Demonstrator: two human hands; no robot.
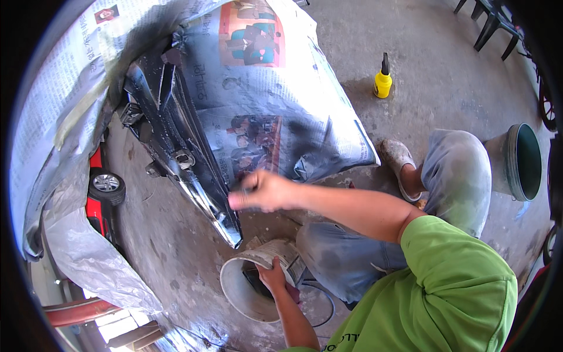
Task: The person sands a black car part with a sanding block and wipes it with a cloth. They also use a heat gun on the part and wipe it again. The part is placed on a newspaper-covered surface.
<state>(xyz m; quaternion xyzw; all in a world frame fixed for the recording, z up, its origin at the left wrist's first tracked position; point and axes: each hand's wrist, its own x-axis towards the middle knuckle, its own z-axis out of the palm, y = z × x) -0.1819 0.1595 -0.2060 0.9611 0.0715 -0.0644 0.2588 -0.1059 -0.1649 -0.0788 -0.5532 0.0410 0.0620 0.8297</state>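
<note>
Head view: long black part [176, 132] lying along the edge of a newspaper covering [334, 111], with its lower end jutting out over the grey floor [352, 29]. Right hand [267, 191] at the part's lower end, blurred, with fingers bent inward; cannot tell gripping from mere touching, nor make out the dark patch beneath the fingers.

Left hand [272, 277] lower down, at the mouth of a pale bucket [236, 293], with fingers curled at the near right side of the rim. Inside the bucket, just beside those fingers, a dark flat piece [253, 280], partly hidden; cannot tell a grip on the rim from a grip on the piece. By the left wrist, a small dark red thing [291, 294], too unclear to name.

Far to the right, beyond the bent knee in blue trousers [457, 164], a dark green bucket [526, 161] with its mouth turned sideways and a shadowed interior. Near the newspaper, upright on the floor, a yellow spray bottle [382, 86] with a black nozzle; contents hidden by opaque walls.
</note>
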